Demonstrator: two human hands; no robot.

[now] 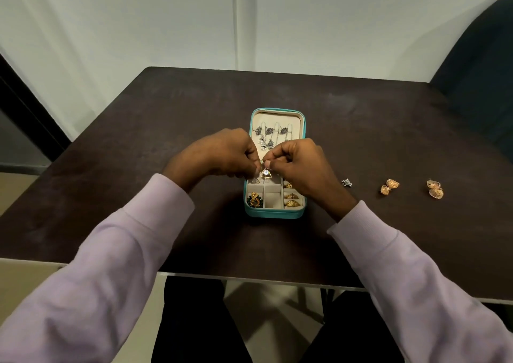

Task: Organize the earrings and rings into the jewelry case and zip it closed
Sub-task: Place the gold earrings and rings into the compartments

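Item: triangular gold earring with clear stone, pinched between left hand and right hand above the open teal jewelry case at surface centre. Advised handling: keep the fingertip pinch steady, lower it squarely into a vacant near compartment. Outstanding: three earrings lay right.

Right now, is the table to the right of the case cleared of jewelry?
No, a small silver piece and two gold earrings lie there.

Matt dark wood-look table, teal case lined in soft cream fabric, shiny gold-toned metal earrings.
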